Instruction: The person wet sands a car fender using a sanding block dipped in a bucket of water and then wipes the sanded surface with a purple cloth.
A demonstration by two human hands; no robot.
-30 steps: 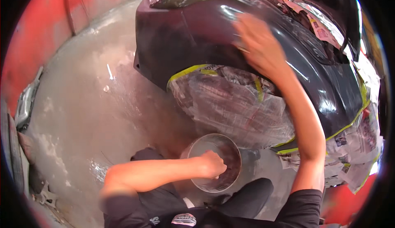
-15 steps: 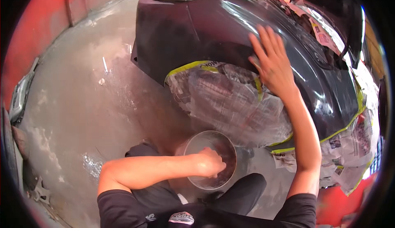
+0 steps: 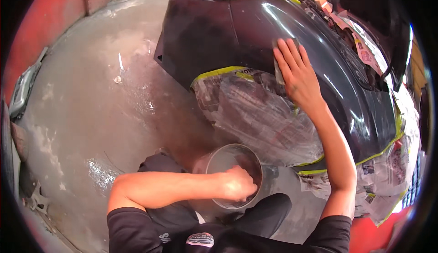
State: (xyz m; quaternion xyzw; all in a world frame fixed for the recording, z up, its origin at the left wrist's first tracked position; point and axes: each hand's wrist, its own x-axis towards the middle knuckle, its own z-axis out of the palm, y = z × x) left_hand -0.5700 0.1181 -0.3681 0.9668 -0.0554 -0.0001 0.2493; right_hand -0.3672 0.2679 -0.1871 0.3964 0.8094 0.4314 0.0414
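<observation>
On the dark, shiny car fender (image 3: 219, 38), my right hand (image 3: 299, 79) lies flat with its fingers close together. A thin grey sheet of sandpaper (image 3: 278, 73) shows along the edge of that hand, pressed between it and the panel. Below, my left hand (image 3: 239, 184) is curled closed over a round metal bucket (image 3: 211, 161). Its fingertips point down into the bucket, and whatever they hold is hidden. Plastic and newspaper masking (image 3: 255, 109) covers the wheel opening, edged with yellow tape (image 3: 219, 72).
More newspaper (image 3: 378, 180) hangs along the car's right side. Car parts (image 3: 27, 88) lean by the red wall (image 3: 45, 34) at the left. The grey floor (image 3: 91, 116) has wet patches and a small white stick (image 3: 121, 61). My bent knees flank the bucket.
My right hand has slid slightly down on the fender, its fingers drawing closer together. My left hand has shifted a little to the right over the bucket. The view has turned slightly.
</observation>
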